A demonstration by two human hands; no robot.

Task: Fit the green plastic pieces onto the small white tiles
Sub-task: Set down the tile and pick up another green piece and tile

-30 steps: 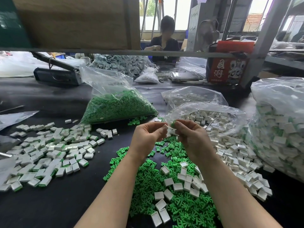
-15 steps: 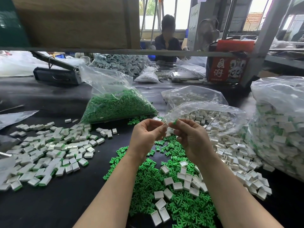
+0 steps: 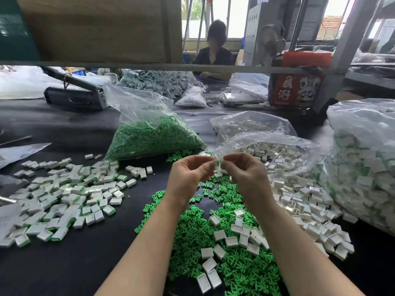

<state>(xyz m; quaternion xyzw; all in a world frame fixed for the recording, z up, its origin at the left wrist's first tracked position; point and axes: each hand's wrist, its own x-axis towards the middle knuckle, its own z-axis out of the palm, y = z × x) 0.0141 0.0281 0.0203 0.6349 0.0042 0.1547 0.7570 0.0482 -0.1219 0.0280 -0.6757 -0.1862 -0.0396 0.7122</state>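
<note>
Both hands are raised together over the black table. My left hand (image 3: 191, 174) and my right hand (image 3: 245, 174) pinch one small white tile (image 3: 217, 162) between their fingertips; a sliver of green shows at its edge. Below them lies a heap of loose green plastic pieces (image 3: 213, 242) with several empty white tiles (image 3: 232, 240) scattered on it. A spread of tiles with green inserts (image 3: 64, 197) lies to the left.
An open bag of green pieces (image 3: 154, 137) sits behind the hands. An open bag of white tiles (image 3: 273, 150) spills to the right, beside a large full bag (image 3: 363, 163). A shelf rail (image 3: 149, 66) crosses overhead. A person sits at the far side.
The hands have stayed in place; the fingertips have closed tighter together, and the green piece seen in my right fingers is now mostly hidden against the tile.
</note>
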